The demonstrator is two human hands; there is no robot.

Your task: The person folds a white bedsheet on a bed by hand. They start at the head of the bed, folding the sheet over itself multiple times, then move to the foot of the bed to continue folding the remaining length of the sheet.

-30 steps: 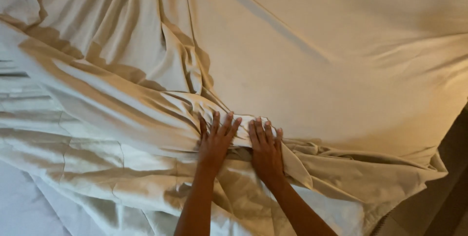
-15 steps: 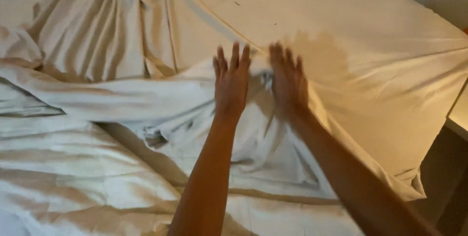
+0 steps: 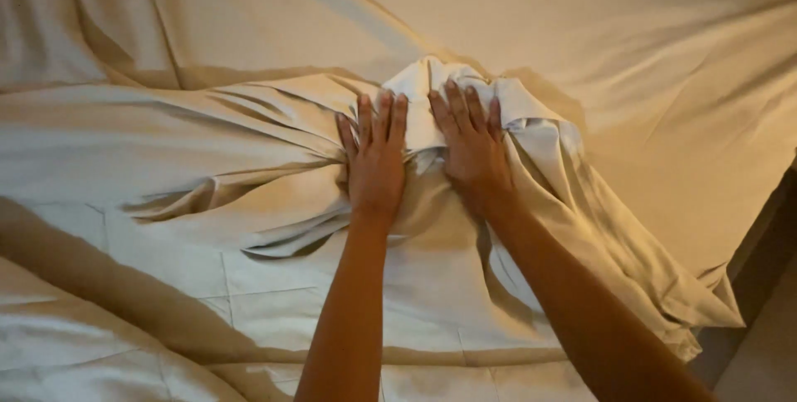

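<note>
Both hands press flat, fingers spread, on a bunched cream bed sheet (image 3: 465, 95): the left hand (image 3: 375, 161) and right hand (image 3: 471, 146) lie side by side, gripping nothing. The gathered ridge sits under and just beyond the fingertips, its folds running leftward from the left hand. Smooth sheet stretches ahead; to the right, the bed's edge (image 3: 747, 261) drops away near the right forearm.

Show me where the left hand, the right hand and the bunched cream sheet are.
left hand (image 3: 375, 157), head view, on the back of the hand.
right hand (image 3: 471, 146), head view, on the back of the hand.
bunched cream sheet (image 3: 544, 140), head view, on the gathered folds right of the hands.
</note>
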